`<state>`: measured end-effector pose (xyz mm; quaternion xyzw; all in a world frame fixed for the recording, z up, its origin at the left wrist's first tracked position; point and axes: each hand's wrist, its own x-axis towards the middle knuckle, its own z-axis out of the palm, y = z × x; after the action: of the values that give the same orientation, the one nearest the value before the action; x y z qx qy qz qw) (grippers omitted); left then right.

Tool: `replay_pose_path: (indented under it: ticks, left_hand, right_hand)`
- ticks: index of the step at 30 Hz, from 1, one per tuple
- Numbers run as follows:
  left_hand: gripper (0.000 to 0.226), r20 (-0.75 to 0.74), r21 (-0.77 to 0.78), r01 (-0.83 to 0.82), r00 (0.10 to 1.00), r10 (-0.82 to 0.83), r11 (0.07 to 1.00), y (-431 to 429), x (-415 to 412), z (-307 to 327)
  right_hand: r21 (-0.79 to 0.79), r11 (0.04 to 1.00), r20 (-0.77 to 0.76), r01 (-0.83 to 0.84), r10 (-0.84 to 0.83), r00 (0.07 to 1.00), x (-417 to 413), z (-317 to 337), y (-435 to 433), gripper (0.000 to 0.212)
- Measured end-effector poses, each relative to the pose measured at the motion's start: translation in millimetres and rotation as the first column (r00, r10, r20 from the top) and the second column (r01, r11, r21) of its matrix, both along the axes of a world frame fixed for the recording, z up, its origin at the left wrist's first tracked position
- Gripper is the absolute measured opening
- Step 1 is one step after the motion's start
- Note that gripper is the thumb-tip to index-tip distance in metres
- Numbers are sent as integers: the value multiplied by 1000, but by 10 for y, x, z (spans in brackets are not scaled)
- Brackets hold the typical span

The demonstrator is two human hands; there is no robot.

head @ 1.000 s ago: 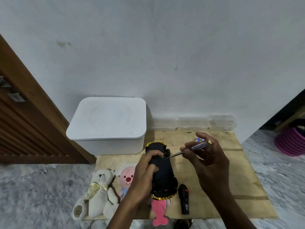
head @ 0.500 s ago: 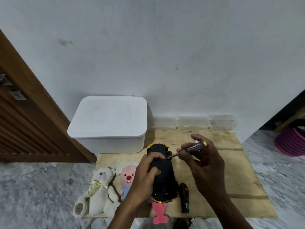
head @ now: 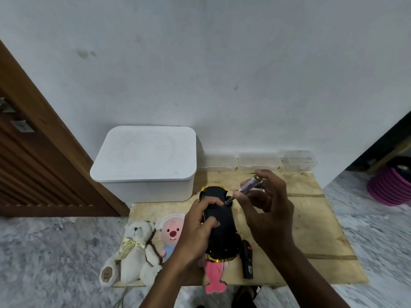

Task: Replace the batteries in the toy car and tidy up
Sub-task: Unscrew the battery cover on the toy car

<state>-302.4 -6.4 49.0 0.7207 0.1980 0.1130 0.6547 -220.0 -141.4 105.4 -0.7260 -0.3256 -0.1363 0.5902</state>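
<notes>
The black toy car with yellow trim (head: 219,221), belly up at lower centre, is gripped by the left hand (head: 195,236). The right hand (head: 269,210) pinches a purple-handled screwdriver (head: 249,186), tip on the underside. Its handle now stands steeper than a second ago, so the battery-cover screw is probably being turned.

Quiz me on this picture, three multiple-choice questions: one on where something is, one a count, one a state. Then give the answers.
1. The remote lies: A) on the bin B) on the floor C) on the board, beside the car
2. How many clear tubs line the wall? A) one B) three C) five
3. The screwdriver is: A) in the right hand, tip at the car B) lying flat C) in a tub

Answers: C, it lies on the wood just right of the car; B, three stand side by side; A, fingers pinch its handle.
</notes>
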Motion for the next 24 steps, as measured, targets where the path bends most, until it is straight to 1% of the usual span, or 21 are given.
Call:
replay_pose_path:
  ticks: [2, 4, 6, 9, 12, 16, 22, 24]
  left_hand:
    - [44, -1, -8, -7, 1000, 7, 1000, 2, 5, -2]
    - [44, 1, -18, -11, 1000, 11, 1000, 6, 1, -11]
    - [45, 2, -24, -18, 1000, 18, 1000, 12, -5, -30]
    - [45, 16, -14, -31, 999, 31, 999, 21, -15, -52]
    - [45, 20, -19, -37, 999, 37, 999, 28, -28, -76]
    - [45, 21, -5, -32, 999, 32, 999, 47, -37, -104]
    - [44, 26, -14, -31, 999, 31, 999, 59, -31, -106]
    - [46, 22, -14, -30, 999, 31, 999, 57, -30, -113]
  right_hand:
    - [13, 1000, 4, 20, -20, 1000, 12, -10, 31, 68]
    - [63, 997, 1, 35, -35, 999, 10, -13, 57, 64]
    - [97, 994, -12, 48, -47, 999, 26, -2, 66, 56]
    - [110, 994, -40, 21, -17, 999, 61, 3, 55, 52]
    - [98, 994, -41, -42, 46, 998, 75, -3, 35, 54]
    - [119, 987, -63, -105, 113, 992, 56, -38, 18, 52]
    - [133, 990, -46, -55, 62, 997, 21, -61, 96, 72]
    - [117, 991, -43, -68, 74, 996, 36, -92, 111, 72]
